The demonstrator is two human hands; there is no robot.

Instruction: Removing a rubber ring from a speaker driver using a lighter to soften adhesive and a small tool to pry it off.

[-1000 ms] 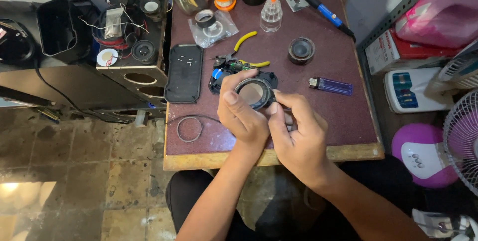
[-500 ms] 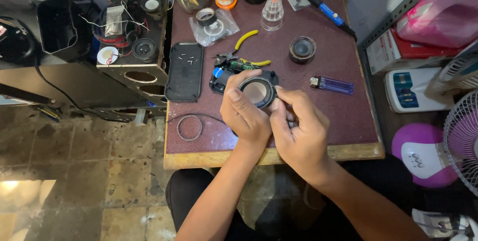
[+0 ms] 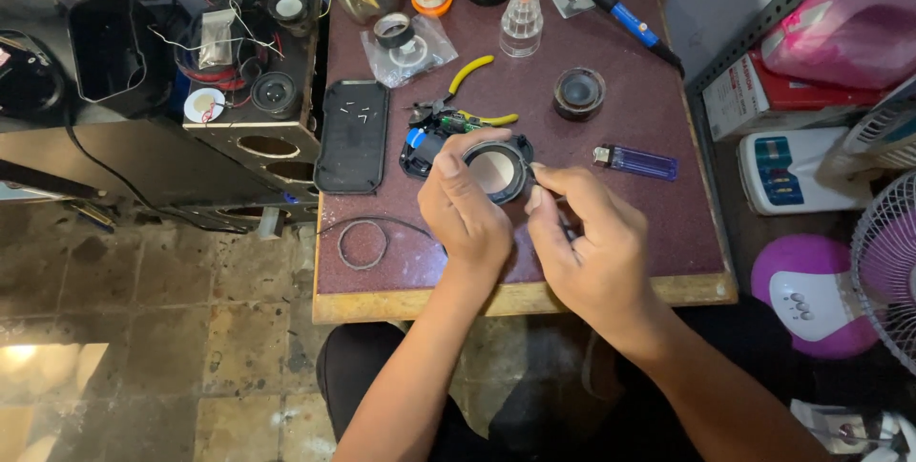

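Head view: my left hand (image 3: 465, 206) grips the speaker (image 3: 497, 172); right hand (image 3: 584, 233) pinches a thin tool, best kept steady at the rim.

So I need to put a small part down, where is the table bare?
Bare: the maroon tabletop below the blue lighter, right of the right hand; also around the black wire ring. Crowded: the far edge, and beside the round speaker under the left hand.

The left hand (image 3: 466, 209) hides the near rim of the round speaker (image 3: 498, 171).
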